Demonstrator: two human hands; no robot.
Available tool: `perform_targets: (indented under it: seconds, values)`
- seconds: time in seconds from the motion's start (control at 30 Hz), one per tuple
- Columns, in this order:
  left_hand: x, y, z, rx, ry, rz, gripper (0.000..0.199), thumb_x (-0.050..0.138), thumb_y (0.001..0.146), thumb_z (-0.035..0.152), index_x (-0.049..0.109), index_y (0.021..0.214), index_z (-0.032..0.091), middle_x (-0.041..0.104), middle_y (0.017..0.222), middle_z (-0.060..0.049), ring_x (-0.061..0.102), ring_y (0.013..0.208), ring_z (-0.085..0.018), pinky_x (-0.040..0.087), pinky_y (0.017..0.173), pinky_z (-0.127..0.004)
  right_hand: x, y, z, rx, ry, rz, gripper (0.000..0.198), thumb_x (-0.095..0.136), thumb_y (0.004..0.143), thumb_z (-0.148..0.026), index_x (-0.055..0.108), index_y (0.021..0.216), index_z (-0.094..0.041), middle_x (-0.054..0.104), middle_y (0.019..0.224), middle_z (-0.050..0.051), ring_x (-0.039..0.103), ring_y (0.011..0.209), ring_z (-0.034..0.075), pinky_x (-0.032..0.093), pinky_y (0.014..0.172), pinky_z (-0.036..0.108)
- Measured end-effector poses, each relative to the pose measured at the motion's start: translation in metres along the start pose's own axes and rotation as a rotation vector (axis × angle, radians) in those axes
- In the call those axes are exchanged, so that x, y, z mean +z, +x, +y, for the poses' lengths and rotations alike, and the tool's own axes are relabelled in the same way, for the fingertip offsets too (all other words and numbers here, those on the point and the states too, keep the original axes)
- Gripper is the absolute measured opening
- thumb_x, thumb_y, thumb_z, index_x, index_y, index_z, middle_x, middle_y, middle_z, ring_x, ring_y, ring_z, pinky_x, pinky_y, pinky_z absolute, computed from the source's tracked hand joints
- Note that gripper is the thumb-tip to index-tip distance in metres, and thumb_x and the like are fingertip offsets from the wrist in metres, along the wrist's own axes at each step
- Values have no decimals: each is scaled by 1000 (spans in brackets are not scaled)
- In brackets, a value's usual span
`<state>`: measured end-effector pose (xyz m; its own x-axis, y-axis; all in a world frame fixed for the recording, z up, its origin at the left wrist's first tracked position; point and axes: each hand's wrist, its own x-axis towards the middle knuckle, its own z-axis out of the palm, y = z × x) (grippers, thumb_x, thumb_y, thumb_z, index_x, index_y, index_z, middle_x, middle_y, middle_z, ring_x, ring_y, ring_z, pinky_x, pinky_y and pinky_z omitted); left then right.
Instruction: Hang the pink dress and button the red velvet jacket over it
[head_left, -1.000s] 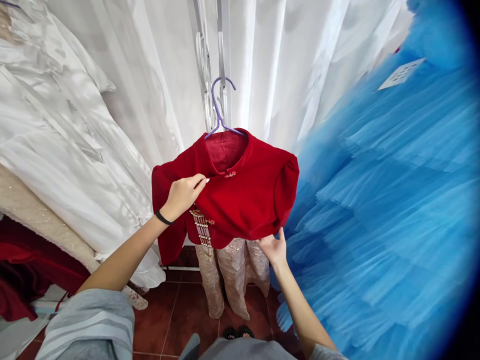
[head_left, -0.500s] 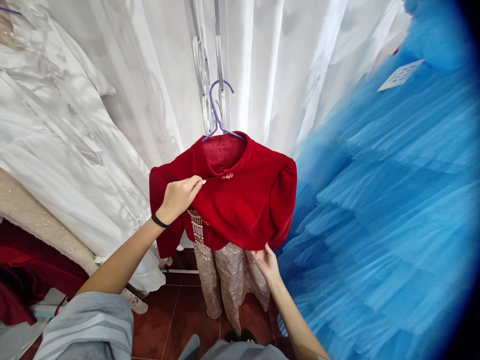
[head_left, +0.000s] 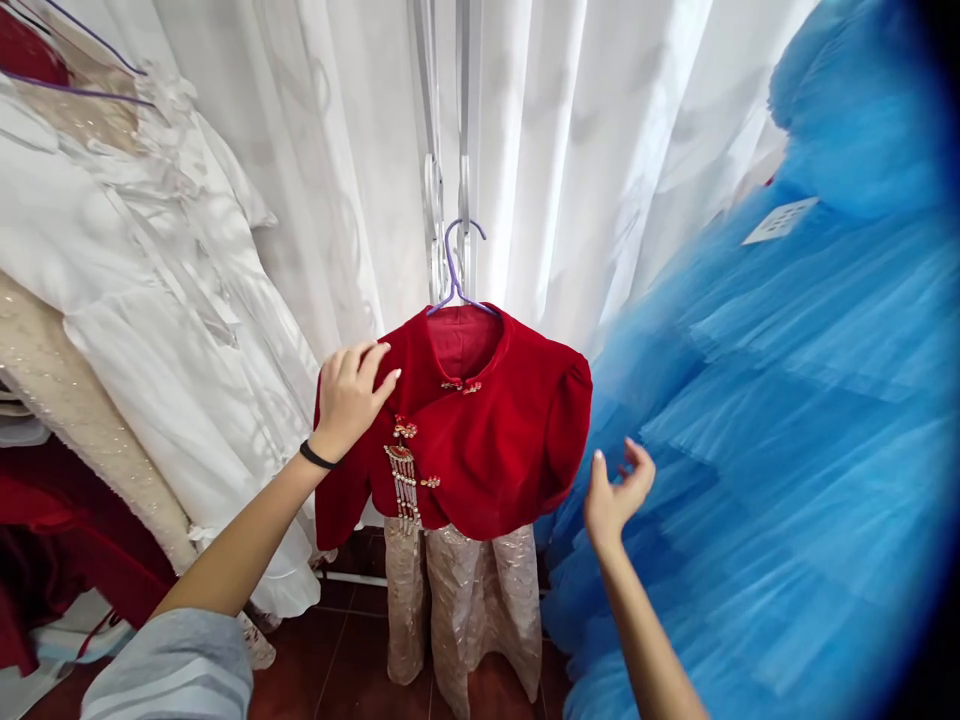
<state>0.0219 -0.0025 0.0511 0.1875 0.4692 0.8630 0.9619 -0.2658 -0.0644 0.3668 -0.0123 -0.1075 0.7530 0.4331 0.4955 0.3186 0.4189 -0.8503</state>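
A short red velvet jacket [head_left: 495, 430] hangs straight ahead on a purple hanger [head_left: 454, 272], hooked on a white metal rack [head_left: 465, 190]. Jewelled knot buttons mark its collar and front, and a beaded tassel [head_left: 406, 490] dangles on its left side. Below its hem shows a shiny beige skirt [head_left: 469, 590]. My left hand [head_left: 351, 398] is at the jacket's left shoulder, fingers apart and holding nothing; whether it touches the cloth I cannot tell. To the right of the jacket, my right hand [head_left: 619, 495] is in the air, empty, its thumb and fingers apart.
Layered blue tulle dresses [head_left: 750, 440] fill the right side, with a white tag [head_left: 781, 220] on one. White dresses [head_left: 165, 290] and a beige sequined garment [head_left: 97, 410] hang at left. White curtains [head_left: 555, 130] stand behind; dark red floor tiles [head_left: 352, 650] lie below.
Both hands have let go of the jacket. My right hand has moved from its hem out to the right, and the left has opened near the shoulder. The front flap now lies down, showing more buttons.
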Motion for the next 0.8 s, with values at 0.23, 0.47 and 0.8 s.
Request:
perform_targets:
  seconds: [0.23,0.47,0.8]
  values:
    - [-2,13,-4,-213,-34,11,58,52,93,43,48,139,9,50,141,-22,42,134,-36,31,115,-53,61,68,-109,-662,-150,-344,57,60,87,-44,49,135,-15,52,139,18,42,134,31,29,116,59]
    - [30,-21,51,-409,67,-41,113,68,74,68,19,155,7,8,160,-37,9,148,-54,13,110,-78,112,25,-101,-419,-159,-458,119,81,63,-55,20,155,-11,-5,164,26,-17,150,46,-15,106,78]
    - [-18,1,-48,-139,-55,-117,43,43,94,17,64,130,26,68,126,-8,59,120,-27,49,102,-40,89,187,-125,-457,-61,-667,41,50,79,2,75,103,-20,71,122,6,49,135,19,17,124,47]
